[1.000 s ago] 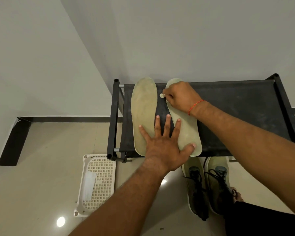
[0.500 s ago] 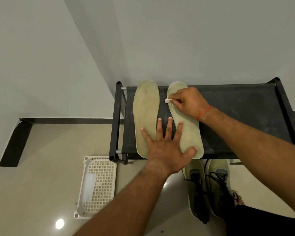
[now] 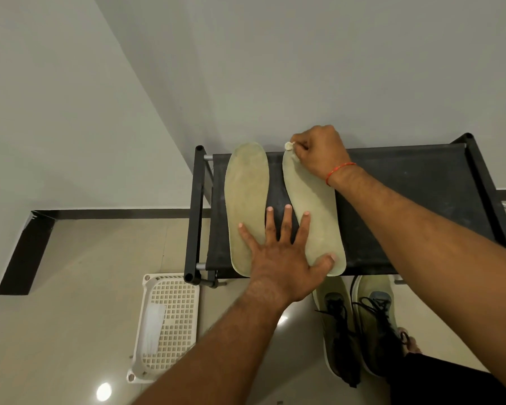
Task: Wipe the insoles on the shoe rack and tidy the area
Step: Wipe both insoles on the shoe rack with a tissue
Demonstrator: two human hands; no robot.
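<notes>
Yellowish-green foam, by the look: noting left insole [image 3: 247, 209] and right insole [image 3: 313, 217] lying flat, side by side, on shoe rack [image 3: 406, 200] fabric. Judging as light, floppy, sliding easily; pinning flat rather than gripping. Head view: pressing left hand [image 3: 281, 252] down, fingers straight and spread across both near ends; pinching small white wad [image 3: 288, 145] in right hand [image 3: 319, 154], holding it at right insole's far tip.
</notes>
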